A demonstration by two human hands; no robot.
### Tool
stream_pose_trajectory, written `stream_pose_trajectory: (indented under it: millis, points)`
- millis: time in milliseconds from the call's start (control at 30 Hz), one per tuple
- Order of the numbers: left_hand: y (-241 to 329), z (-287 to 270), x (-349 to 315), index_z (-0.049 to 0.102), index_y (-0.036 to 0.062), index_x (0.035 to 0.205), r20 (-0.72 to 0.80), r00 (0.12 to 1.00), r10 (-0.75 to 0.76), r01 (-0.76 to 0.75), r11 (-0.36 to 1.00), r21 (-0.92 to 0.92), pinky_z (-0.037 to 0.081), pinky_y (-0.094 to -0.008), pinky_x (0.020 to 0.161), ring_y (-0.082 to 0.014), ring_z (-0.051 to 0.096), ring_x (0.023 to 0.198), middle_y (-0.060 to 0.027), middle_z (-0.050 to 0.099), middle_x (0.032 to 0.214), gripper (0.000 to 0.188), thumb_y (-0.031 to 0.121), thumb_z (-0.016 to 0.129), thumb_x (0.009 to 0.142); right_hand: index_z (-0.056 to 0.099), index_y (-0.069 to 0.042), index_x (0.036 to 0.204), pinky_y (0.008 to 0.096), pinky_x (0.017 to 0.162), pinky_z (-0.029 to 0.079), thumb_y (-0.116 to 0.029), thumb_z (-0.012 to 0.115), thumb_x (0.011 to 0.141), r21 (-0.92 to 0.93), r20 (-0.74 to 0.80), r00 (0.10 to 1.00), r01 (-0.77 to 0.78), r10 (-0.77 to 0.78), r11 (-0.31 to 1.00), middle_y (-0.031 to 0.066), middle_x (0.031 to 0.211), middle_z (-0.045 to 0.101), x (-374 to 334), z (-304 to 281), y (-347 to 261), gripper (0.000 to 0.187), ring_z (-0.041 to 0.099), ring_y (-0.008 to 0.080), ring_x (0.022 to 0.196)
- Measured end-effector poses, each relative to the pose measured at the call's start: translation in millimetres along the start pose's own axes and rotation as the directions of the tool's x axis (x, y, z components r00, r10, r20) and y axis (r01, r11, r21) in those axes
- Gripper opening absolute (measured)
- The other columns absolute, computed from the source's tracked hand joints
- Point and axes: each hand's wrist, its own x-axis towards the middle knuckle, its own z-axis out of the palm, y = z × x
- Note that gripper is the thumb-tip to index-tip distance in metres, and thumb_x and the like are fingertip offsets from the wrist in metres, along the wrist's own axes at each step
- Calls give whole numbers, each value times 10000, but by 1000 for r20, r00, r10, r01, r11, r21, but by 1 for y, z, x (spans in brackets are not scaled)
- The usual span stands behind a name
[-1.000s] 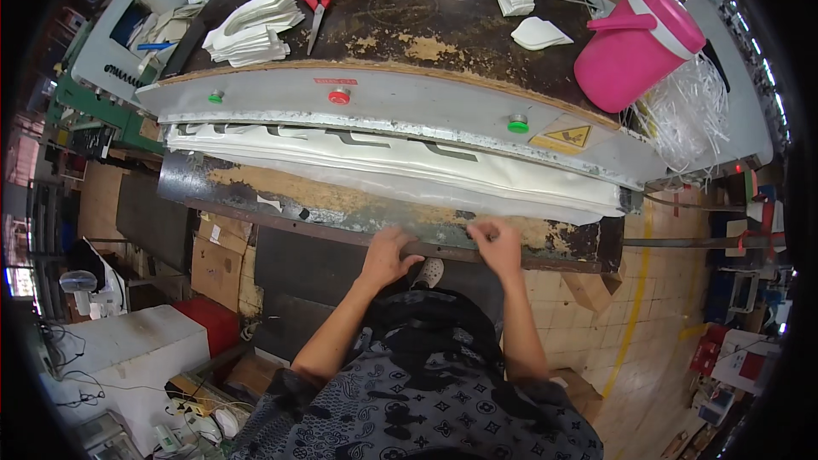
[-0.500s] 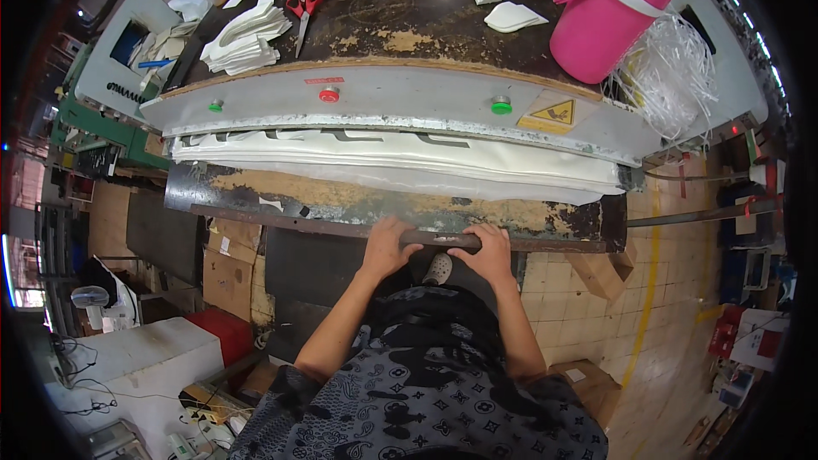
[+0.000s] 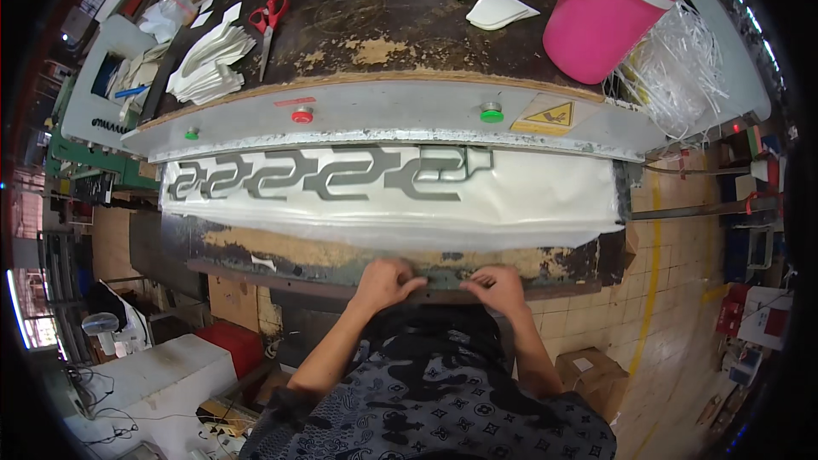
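My left hand [image 3: 385, 286] is curled over the front edge of a worn sliding board [image 3: 358, 253], its thumb pointing inward. To its right, my right hand [image 3: 498, 288] closes on the same edge with bent fingers. A stack of white sheet material [image 3: 545, 192] lies on the board, reaching under the machine's front beam [image 3: 400, 119]. A row of curved, grey cut-out openings [image 3: 349, 172] runs along the sheet's left and middle. At the row's right end, a thin metal outline resembling a cutting die [image 3: 443, 165] sits partly beneath the beam.
Green buttons [image 3: 492, 112] and a red button [image 3: 302, 115] line the beam. Above lie red-handled scissors [image 3: 268, 24], white cut pieces [image 3: 209, 64] and a pink jug [image 3: 605, 21] beside tangled white strips [image 3: 677, 77]. A cardboard box [image 3: 590, 375] stands on the floor, right.
The board and white sheet have slid out toward me from under the beam, both hands moving with the edge. More grey openings and the metal outline now show.
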Motion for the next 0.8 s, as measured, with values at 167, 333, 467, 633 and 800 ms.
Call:
stream_pose_trajectory:
  millis: [167, 333, 467, 633, 800]
  points:
    - [42, 35, 152, 698, 47, 1112, -281, 875, 395, -367, 918, 149, 460, -484, 1030, -366, 587, 1180, -152, 643, 1208, 367, 261, 831, 846, 760, -19, 955, 364, 738, 552, -132, 821, 889, -67, -527, 843, 83, -106, 994, 131, 850, 741, 91, -15, 29, 144, 703, 264, 753]
    - [45, 76, 229, 683, -21, 1125, 174, 936, 305, -351, 836, 422, 434, -493, 1098, -349, 591, 1200, -179, 628, 1183, 459, 279, 841, 816, 722, -29, 986, 386, 729, 540, -99, 780, 899, -115, -569, 812, 82, -134, 990, 112, 915, 698, 118, -11, 75, 125, 659, 265, 782]
    - [32, 85, 230, 690, -13, 1128, 177, 911, 373, -408, 882, 238, 455, -461, 1073, -371, 593, 1159, -172, 634, 1140, 438, 229, 841, 797, 701, -48, 953, 391, 732, 537, -89, 786, 882, -166, -590, 791, 77, -162, 983, 92, 910, 677, 106, -9, 81, 118, 648, 267, 804]
    - [41, 65, 208, 678, -37, 1169, -74, 884, 461, -448, 883, 143, 516, -457, 911, -371, 629, 1002, -178, 638, 1044, 492, 184, 876, 777, 694, -48, 929, 401, 738, 533, -94, 791, 876, -127, -616, 773, 94, -153, 987, 92, 899, 677, 105, -7, 90, 119, 649, 279, 805]
    - [73, -69, 138, 678, -14, 1218, -435, 788, 436, -484, 875, -2, 517, -352, 855, -267, 636, 933, -162, 662, 1094, 501, 187, 899, 817, 712, -60, 929, 420, 752, 521, -107, 802, 863, -162, -601, 779, 101, -180, 982, 86, 881, 670, 107, -6, 83, 121, 628, 303, 819]
